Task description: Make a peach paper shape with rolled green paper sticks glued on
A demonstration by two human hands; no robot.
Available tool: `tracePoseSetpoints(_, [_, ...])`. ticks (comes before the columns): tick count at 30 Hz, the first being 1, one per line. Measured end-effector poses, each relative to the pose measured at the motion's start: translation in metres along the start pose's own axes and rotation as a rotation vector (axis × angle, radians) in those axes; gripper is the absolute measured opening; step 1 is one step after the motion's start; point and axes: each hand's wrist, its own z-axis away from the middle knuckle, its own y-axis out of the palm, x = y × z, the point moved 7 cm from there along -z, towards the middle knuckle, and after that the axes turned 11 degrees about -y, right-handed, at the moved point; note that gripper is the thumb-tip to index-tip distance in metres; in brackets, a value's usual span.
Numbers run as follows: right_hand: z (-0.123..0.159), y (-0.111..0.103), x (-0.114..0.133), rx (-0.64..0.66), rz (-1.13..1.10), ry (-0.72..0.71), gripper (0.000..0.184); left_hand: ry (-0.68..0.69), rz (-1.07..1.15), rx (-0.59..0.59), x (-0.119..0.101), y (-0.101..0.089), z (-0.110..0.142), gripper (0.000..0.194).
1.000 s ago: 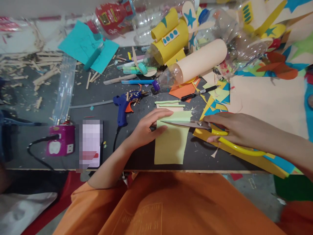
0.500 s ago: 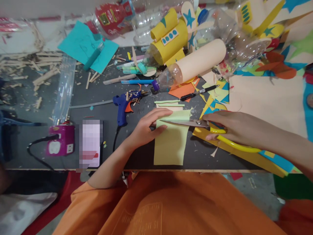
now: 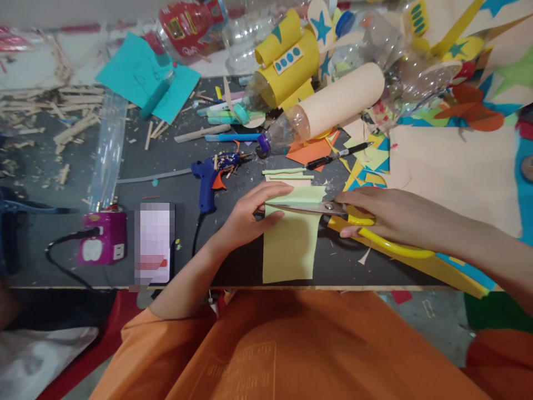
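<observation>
A pale yellow-green sheet of paper (image 3: 290, 247) lies near the table's front edge. My left hand (image 3: 254, 214) grips its left side, thumb below and fingers above the cut line. In my right hand (image 3: 370, 211) is a pair of scissors (image 3: 310, 208) with yellow handles, their blades closed across the paper from the right. The tips reach the paper's left edge beside my left thumb. Above the blades the upper strip of paper (image 3: 306, 193) looks separated from the lower sheet. Two thin green strips (image 3: 287, 175) rest just beyond it.
Left of my hands lie a blue glue gun (image 3: 208, 178), a phone (image 3: 154, 239) and a purple box (image 3: 102, 239) with a cable. Plastic bottles, one wrapped in cream paper (image 3: 345, 100), line the back. A black pen (image 3: 339, 155) and paper scraps (image 3: 370, 172) sit nearby.
The scissors have moved left with my right hand, and their blades now reach the paper's left edge. The upper strip has come apart from the sheet below. My left hand has barely moved.
</observation>
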Motion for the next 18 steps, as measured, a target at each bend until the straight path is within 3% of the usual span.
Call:
tracePoseSetpoints(12, [0.0014,0.0004,-0.0017,0.004,0.036,0.007,0.054,-0.106,-0.008,0.031,0.0039,0.0024,0.0002,0.036])
tracePoseSetpoints(18, [0.0058,0.0057,-0.0047,-0.003,0.077,0.012,0.055,-0.067,-0.023,0.069,0.0033,0.007,0.0013,0.036])
